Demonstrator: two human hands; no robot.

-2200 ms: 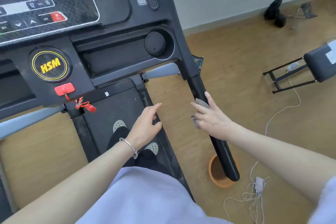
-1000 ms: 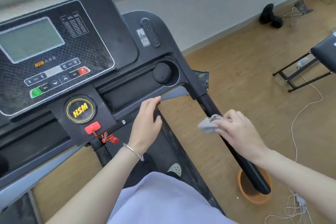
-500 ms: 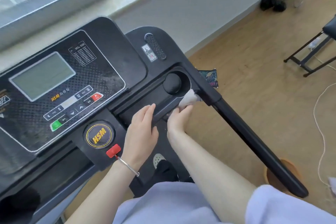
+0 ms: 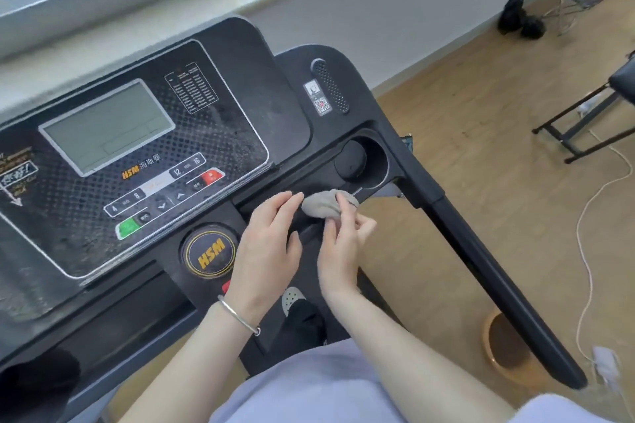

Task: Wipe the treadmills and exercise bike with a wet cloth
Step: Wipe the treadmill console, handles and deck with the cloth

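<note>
Since earlier, right hand (image 4: 340, 244) is pinching cloth (image 4: 323, 204) leftward along the console tray (image 4: 275, 197); left hand (image 4: 268, 244) fingers are resting together, hiding tray edge

1 treadmill (image 4: 240, 86) w/ 1 grey display screen (image 4: 106, 125), 1 green button (image 4: 127, 227), 1 red button (image 4: 211, 177) and 1 round HSM badge (image 4: 210, 252). 1 grey cloth (image 4: 323, 204). 2 hands — left hand (image 4: 271, 244), right hand (image 4: 343, 244). 1 bracelet (image 4: 240, 316). On the floor: 1 orange basin (image 4: 508, 350), 1 white cable (image 4: 584, 237), 1 black bench (image 4: 584, 120) — partly cut off.
</note>
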